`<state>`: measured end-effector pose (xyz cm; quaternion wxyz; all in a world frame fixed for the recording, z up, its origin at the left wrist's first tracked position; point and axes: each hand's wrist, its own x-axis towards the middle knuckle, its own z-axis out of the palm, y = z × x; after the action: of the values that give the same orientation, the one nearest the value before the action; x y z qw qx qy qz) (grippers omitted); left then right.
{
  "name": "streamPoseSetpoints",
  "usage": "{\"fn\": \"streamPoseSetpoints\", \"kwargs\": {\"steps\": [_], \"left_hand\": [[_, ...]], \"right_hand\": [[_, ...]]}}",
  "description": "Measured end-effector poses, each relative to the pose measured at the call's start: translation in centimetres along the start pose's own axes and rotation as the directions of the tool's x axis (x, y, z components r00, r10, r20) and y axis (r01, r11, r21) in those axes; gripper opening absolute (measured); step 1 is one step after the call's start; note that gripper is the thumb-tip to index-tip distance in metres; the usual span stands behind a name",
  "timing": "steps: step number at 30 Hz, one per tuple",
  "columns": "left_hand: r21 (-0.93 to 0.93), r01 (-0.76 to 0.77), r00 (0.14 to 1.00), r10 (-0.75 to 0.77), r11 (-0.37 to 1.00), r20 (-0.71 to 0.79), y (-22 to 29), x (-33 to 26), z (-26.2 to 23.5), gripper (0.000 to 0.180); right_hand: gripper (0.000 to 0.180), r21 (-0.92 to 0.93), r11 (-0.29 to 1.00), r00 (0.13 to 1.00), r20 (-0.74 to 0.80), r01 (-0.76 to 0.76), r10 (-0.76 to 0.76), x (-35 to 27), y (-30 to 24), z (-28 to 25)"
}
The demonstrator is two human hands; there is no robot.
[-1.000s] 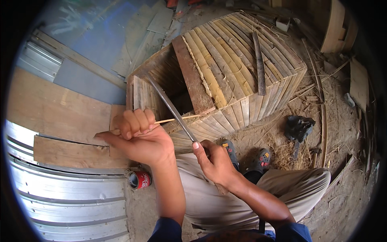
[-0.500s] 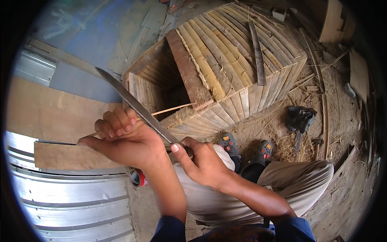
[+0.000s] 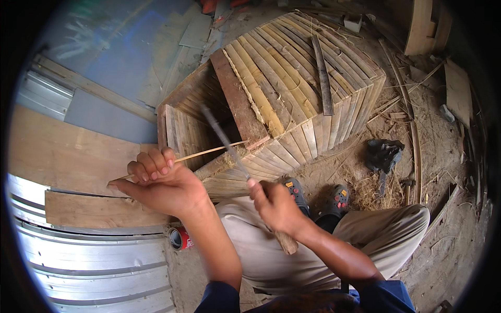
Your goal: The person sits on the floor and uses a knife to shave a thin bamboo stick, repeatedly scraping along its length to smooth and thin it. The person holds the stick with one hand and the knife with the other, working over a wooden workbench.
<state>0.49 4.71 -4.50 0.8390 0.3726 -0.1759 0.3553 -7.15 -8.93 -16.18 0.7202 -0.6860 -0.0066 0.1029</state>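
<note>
My left hand [image 3: 169, 185], palm turned up, is closed around a thin wooden strip [image 3: 209, 152]. The strip points right, and its far end meets the corner of the brown board [image 3: 233, 96] on a slatted wooden structure [image 3: 292, 73]. In my right hand [image 3: 277, 207] is a long knife, gripped by its wooden handle [image 3: 286, 243]. Its blade [image 3: 222, 134], blurred by motion, slants up and left and crosses in front of the strip near its far end. I cannot tell whether blade and strip touch.
A dark flat slat [image 3: 322, 78] lies on top of the structure. Corrugated metal sheets [image 3: 99, 258] and a plywood board [image 3: 88, 208] lie at left, beside a red can [image 3: 180, 238]. A black plastic bag [image 3: 384, 154] and shavings lie beyond my shoes [image 3: 339, 201].
My right hand has moved right with the knife, sliding the blade from near my left hand toward the strip's far end. My left hand keeps its hold on the strip.
</note>
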Motion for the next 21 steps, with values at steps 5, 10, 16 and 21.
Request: {"fn": "streamPoseSetpoints", "kwargs": {"steps": [5, 10, 16, 21], "left_hand": [[0.004, -0.018, 1.000, 0.018, 1.000, -0.009, 0.0, 0.5, -0.1, 0.063], [-0.029, -0.002, 1.000, 0.002, 1.000, 0.009, 0.0, 0.9, -0.8, 0.063], [0.002, -0.002, 0.996, 0.003, 1.000, -0.092, -0.5, 0.9, -0.2, 0.061], [0.092, 0.013, 0.989, 0.000, 0.996, -0.145, -1.0, -0.2, 1.2, 0.060]], "right_hand": [[0.057, -0.059, 0.994, 0.996, -0.030, -0.087, 0.085, -1.2, 1.5, 0.2], [0.060, -0.156, 0.972, 0.979, 0.126, 0.176, -0.157, -1.7, 1.4, -0.2], [0.066, -0.042, 0.998, 0.999, 0.013, -0.048, 0.048, -2.3, 1.5, -0.3], [0.067, -0.048, 0.996, 0.996, -0.053, -0.073, 0.071, -2.7, 2.2, -1.1]]}}
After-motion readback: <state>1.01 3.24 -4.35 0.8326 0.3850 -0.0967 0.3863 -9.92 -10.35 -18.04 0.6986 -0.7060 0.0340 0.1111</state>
